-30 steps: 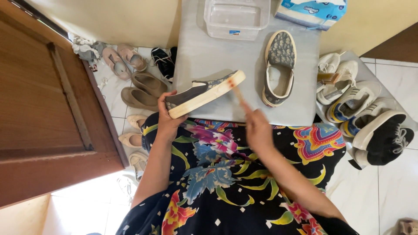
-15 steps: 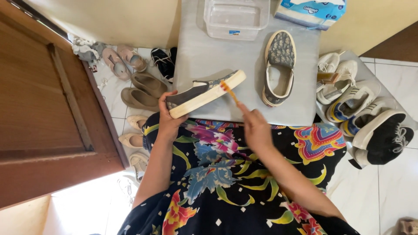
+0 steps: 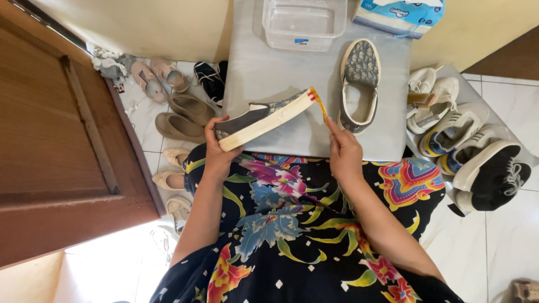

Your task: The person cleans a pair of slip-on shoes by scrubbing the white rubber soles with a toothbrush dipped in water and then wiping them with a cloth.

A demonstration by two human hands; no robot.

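Shoe [image 3: 264, 119] is gripped at its heel by the left hand [image 3: 220, 147] above the table [image 3: 264, 76]; an orange brush [image 3: 319, 104], pinched in the right hand [image 3: 343, 150], is held to its toe.

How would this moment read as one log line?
left hand: holds slip-on shoe on its side | right hand: orange toothbrush at sole's toe end | table: second shoe

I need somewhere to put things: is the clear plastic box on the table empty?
Empty, it seems: the clear plastic box has no lid and shows only its bare bottom.
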